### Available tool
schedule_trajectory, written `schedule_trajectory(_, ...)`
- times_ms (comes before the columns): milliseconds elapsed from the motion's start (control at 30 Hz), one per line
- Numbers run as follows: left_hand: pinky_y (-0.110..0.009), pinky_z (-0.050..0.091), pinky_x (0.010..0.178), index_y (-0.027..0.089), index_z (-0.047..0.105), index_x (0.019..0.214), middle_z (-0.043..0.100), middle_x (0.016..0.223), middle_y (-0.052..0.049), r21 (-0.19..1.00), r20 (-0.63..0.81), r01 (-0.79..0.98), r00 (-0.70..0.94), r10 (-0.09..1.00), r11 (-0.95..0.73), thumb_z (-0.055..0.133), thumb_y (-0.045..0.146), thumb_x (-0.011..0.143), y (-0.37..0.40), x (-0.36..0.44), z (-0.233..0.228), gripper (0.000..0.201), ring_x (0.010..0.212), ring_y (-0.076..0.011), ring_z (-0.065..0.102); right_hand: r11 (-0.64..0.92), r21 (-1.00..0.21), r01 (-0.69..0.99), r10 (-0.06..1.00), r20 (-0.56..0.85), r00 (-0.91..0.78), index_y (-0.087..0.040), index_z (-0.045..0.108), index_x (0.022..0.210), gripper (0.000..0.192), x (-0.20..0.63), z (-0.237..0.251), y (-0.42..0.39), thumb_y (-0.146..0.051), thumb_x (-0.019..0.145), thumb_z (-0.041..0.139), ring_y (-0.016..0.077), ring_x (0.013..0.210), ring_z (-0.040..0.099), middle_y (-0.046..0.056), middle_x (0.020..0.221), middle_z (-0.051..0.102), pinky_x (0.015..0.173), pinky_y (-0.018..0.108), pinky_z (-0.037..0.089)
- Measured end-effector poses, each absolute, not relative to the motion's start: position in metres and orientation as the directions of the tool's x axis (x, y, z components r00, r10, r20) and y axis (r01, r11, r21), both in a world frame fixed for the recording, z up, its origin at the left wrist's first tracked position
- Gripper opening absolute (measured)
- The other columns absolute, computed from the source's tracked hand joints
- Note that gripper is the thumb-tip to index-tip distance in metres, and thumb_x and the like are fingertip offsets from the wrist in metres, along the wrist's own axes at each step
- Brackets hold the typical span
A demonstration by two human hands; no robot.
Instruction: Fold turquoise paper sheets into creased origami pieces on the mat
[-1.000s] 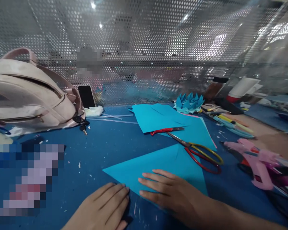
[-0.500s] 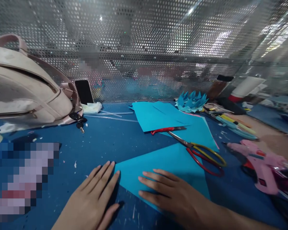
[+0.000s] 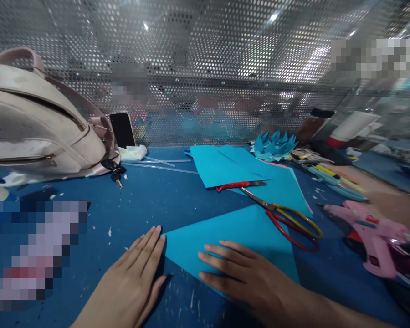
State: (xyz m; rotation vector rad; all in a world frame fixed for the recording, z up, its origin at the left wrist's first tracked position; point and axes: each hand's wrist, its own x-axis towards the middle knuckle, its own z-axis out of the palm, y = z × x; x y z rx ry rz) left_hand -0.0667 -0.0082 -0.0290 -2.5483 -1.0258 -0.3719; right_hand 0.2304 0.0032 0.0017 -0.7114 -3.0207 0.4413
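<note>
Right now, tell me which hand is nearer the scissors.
Right. The right hand lies flat on the blue paper just below the scissors; the left hand rests farther off, at the paper's left corner.

A: What sort of place are we looking at?

B: A craft workbench. A blue mat [image 3: 150,200] is covering it, flecked with paper scraps. Scissors [image 3: 280,216], a cutter [image 3: 239,185], a pink glue gun [image 3: 365,237] and pens [image 3: 331,180] are lying about.

A: Anything more?

B: Blue sheets [image 3: 225,166] and a folded paper flower [image 3: 273,146] are sitting by a perforated metal screen [image 3: 205,68]. A bag [image 3: 37,132] and phone [image 3: 122,130] are resting at the left.
</note>
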Motion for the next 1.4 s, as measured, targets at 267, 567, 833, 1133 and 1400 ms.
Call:
schedule_trajectory(267,-0.038,0.058,0.088,0.002,0.053,0.131,0.056,0.135,-0.022,-0.232,0.376,0.711,0.695,0.613,-0.663,0.045,0.032,0.095,-0.007,-0.069,-0.03,0.048,0.118,-0.0297,0.06,0.859,-0.261,0.441,0.441,-0.063,-0.895,-0.025,0.031,0.148,0.063,0.23,0.001,0.004,-0.009,0.089,0.049,0.0178,0.143,0.023,0.003,0.153,0.033,0.117,0.04,0.023)
schedule_trajectory(567,-0.039,0.056,0.09,0.004,0.055,0.13,0.057,0.134,-0.02,-0.241,0.387,0.719,0.687,0.615,-0.652,0.045,0.033,0.095,-0.007,-0.067,-0.031,0.047,0.119,-0.0294,0.059,0.856,-0.258,0.448,0.442,-0.083,-0.893,-0.025,0.032,0.147,0.063,0.228,0.003,0.003,-0.008,0.089,0.048,0.0184,0.143,0.023,0.003,0.153,0.033,0.116,0.042,0.025)
schedule_trajectory(833,-0.036,0.053,0.091,0.004,0.029,0.148,0.051,0.14,-0.02,-0.256,0.352,0.675,0.731,0.584,-0.692,0.04,0.053,0.094,-0.019,-0.055,-0.03,0.074,0.126,-0.0302,0.052,0.854,-0.262,0.45,0.448,-0.072,-0.891,-0.025,0.031,0.148,0.066,0.228,0.002,0.004,-0.006,0.087,0.048,0.0186,0.142,0.026,0.004,0.152,0.034,0.116,0.041,0.027)
schedule_trajectory(1133,-0.032,0.049,0.097,0.006,0.016,0.151,0.046,0.146,-0.015,-0.182,0.338,0.681,0.721,0.605,-0.709,0.033,0.058,0.096,-0.027,-0.051,-0.044,0.078,0.131,-0.0271,0.047,0.865,-0.243,0.439,0.428,-0.098,-0.898,-0.026,0.026,0.15,0.066,0.231,-0.003,0.006,-0.01,0.089,0.049,0.0193,0.143,0.025,0.003,0.154,0.03,0.117,0.042,0.025)
schedule_trajectory(1400,-0.038,0.047,0.096,0.012,0.021,0.151,0.048,0.145,-0.015,-0.202,0.331,0.727,0.682,0.652,-0.657,0.033,0.062,0.094,-0.029,-0.055,-0.047,0.077,0.131,-0.0329,0.045,0.884,-0.205,0.42,0.415,-0.066,-0.907,-0.025,0.028,0.149,0.063,0.231,0.0,0.006,-0.013,0.091,0.05,0.018,0.142,0.026,0.003,0.153,0.033,0.116,0.039,0.027)
